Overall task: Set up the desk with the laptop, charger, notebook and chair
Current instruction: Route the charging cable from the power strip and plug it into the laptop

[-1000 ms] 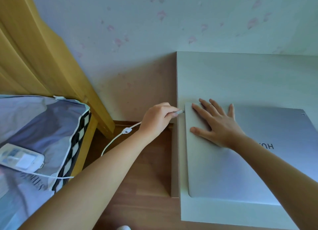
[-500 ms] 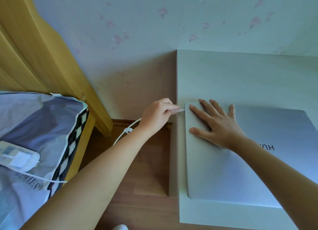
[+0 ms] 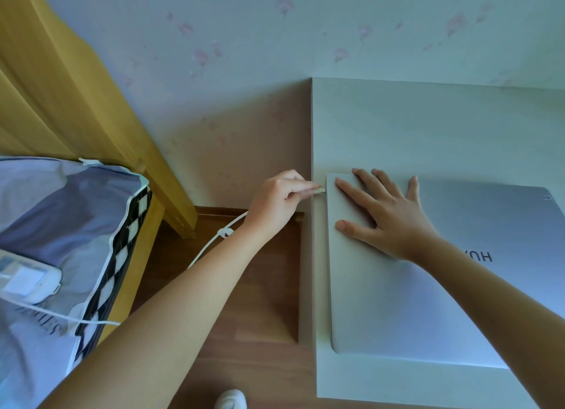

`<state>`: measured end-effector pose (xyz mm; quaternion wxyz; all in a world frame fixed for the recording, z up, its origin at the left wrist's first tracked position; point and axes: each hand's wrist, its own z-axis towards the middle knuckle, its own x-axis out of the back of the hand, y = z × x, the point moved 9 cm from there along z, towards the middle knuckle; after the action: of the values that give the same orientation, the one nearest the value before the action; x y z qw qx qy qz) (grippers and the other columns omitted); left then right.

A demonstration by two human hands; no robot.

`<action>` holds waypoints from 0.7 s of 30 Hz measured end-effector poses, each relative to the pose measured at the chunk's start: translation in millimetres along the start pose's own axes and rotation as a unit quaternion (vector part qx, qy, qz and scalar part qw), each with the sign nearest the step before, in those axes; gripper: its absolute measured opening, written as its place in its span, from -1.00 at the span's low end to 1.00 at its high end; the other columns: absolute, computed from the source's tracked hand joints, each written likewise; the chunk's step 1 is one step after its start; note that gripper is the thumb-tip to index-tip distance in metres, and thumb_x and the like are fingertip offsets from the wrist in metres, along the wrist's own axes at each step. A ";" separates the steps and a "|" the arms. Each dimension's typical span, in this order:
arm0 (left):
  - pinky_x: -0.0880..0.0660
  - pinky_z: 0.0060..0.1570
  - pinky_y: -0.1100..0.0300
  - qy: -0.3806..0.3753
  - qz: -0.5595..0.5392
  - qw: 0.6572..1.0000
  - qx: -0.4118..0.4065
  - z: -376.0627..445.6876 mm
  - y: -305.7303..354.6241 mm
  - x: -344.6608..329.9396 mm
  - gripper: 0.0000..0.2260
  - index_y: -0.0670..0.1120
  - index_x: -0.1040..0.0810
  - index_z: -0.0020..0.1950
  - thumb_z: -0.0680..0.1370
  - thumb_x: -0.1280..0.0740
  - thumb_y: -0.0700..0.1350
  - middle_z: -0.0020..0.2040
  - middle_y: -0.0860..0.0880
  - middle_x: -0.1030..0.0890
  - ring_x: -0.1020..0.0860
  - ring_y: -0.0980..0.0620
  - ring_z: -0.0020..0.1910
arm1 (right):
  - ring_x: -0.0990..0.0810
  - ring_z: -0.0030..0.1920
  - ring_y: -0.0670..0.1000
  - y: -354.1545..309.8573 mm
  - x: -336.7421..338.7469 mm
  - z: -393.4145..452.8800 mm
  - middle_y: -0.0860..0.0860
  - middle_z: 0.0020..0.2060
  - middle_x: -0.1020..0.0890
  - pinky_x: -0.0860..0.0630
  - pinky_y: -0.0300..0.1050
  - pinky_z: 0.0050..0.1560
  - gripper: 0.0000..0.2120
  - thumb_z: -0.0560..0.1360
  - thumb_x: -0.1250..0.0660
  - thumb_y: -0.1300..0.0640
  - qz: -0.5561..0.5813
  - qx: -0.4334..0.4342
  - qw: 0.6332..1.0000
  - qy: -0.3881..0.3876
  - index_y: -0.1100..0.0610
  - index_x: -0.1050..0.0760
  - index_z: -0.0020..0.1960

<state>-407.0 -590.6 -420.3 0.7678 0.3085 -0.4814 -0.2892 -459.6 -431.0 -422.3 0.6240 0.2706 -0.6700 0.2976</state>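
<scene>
- A white charger block (image 3: 26, 281) is lying on the bedding (image 3: 61, 225) at far left; printed letters beside it are too partial to read.
- Its white cable (image 3: 214, 240) is running across the floor gap to the left hand (image 3: 276, 206).
- The left hand is pinching the plug (image 3: 319, 190) between thumb and forefinger, with the tip touching the laptop's left edge.
- Step in hand, as judged: plugging in the charger. The next move is calling for a straight push, square to the port.
- The right hand (image 3: 388, 216) is pressing flat, fingers straight and spread, on the closed laptop (image 3: 428, 301), which is lying on the desk (image 3: 428, 127).
- The lid is showing the upside-down letters "HU"; the rest is hidden.
</scene>
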 end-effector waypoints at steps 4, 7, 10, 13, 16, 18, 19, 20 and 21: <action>-0.51 -0.18 0.02 0.008 -0.007 1.000 -0.017 3.1 -1.3 1.0 -0.85 -0.14 -0.69 0.06 0.53 -0.38 -0.23 -0.16 -0.02 -0.59 -0.54 0.08 -0.18 | -0.06 0.48 0.04 0.0 4.4 2.2 -0.05 0.48 -0.16 0.09 0.42 0.36 -0.22 0.29 0.19 -0.56 0.019 -0.005 1.000 0.015 -0.31 0.05 0.46; -0.51 -0.22 -0.02 0.005 0.001 1.000 -0.029 6.1 -1.1 0.2 -0.84 -0.10 -0.69 0.08 0.55 -0.37 -0.19 -0.16 0.00 -0.59 -0.55 0.03 -0.18 | -0.21 0.40 0.05 0.9 12.0 11.5 -0.05 0.36 -0.32 0.06 0.39 0.37 -0.19 0.26 0.08 -0.58 0.052 -0.036 0.998 0.029 -0.27 -0.11 0.44; -0.52 -0.25 -0.04 -0.003 0.014 0.999 -0.041 9.0 -4.0 -0.1 -0.82 -0.05 -0.69 0.08 0.56 -0.33 -0.19 -0.15 0.02 -0.59 -0.56 -0.03 -0.19 | -0.33 0.26 0.03 -4.5 16.9 25.9 -0.08 0.17 -0.42 -0.04 0.34 0.37 -0.21 0.23 -0.02 -0.56 0.085 -0.062 0.993 0.055 -0.23 -0.28 0.37; -0.52 -0.24 -0.06 0.005 -0.016 0.999 -0.046 7.0 -10.2 -2.1 -0.79 -0.05 -0.68 0.10 0.55 -0.31 -0.20 -0.16 -0.01 -0.58 -0.57 -0.06 -0.18 | -0.41 0.14 -0.01 -8.5 19.5 36.6 -0.10 0.01 -0.44 -0.16 0.25 0.33 -0.29 0.17 -0.14 -0.50 0.114 -0.079 0.987 0.076 -0.22 -0.42 0.24; -0.51 -0.25 -0.04 0.021 -0.058 0.997 -0.054 6.1 -14.1 -4.1 -0.82 -0.07 -0.68 0.11 0.54 -0.37 -0.18 -0.19 -0.03 -0.57 -0.55 -0.04 -0.21 | -0.45 0.09 -0.04 -7.5 18.0 43.2 -0.12 -0.07 -0.46 -0.17 0.17 0.33 -0.43 0.10 -0.22 -0.38 0.139 -0.095 0.983 0.076 -0.24 -0.44 0.08; -0.50 -0.25 -0.01 0.026 -0.077 0.995 -0.059 8.1 -14.6 -4.5 -0.82 -0.08 -0.68 0.11 0.54 -0.38 -0.17 -0.20 -0.03 -0.57 -0.54 -0.01 -0.23 | -0.46 0.07 -0.07 -7.7 17.2 46.3 -0.12 -0.08 -0.49 -0.16 0.04 0.30 -0.48 0.07 -0.24 -0.33 0.160 -0.097 0.980 0.072 -0.25 -0.42 0.01; -0.50 -0.25 -0.01 0.028 -0.083 0.994 -0.061 9.0 -14.9 -5.0 -0.82 -0.08 -0.68 0.11 0.54 -0.39 -0.17 -0.20 -0.02 -0.56 -0.54 0.00 -0.23 | -0.47 0.05 -0.08 -8.1 17.5 47.8 -0.12 -0.08 -0.50 -0.14 -0.01 0.26 -0.49 0.05 -0.25 -0.31 0.171 -0.098 0.978 0.070 -0.25 -0.42 -0.01; -0.50 -0.25 -0.02 0.030 -0.091 0.994 -0.062 9.5 -15.9 -5.4 -0.82 -0.07 -0.67 0.12 0.54 -0.39 -0.17 -0.20 -0.01 -0.56 -0.54 0.00 -0.23 | -0.48 0.03 -0.10 -8.7 18.2 49.2 -0.12 -0.07 -0.52 -0.14 -0.05 0.24 -0.48 0.04 -0.26 -0.30 0.179 -0.099 0.976 0.070 -0.23 -0.43 -0.02; -0.51 -0.25 -0.04 0.030 -0.098 0.993 -0.063 9.3 -17.1 -6.1 -0.82 -0.07 -0.67 0.12 0.54 -0.38 -0.17 -0.19 -0.01 -0.56 -0.55 -0.01 -0.22 | -0.48 0.02 -0.11 -8.9 18.9 50.2 -0.12 -0.07 -0.53 -0.14 -0.06 0.23 -0.47 0.02 -0.26 -0.29 0.187 -0.100 0.975 0.068 -0.20 -0.45 -0.02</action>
<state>-420.2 -598.9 -433.3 0.7676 0.3138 -0.4068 -0.3832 -488.4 -473.9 -405.2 0.6252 0.0557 -0.6909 0.3586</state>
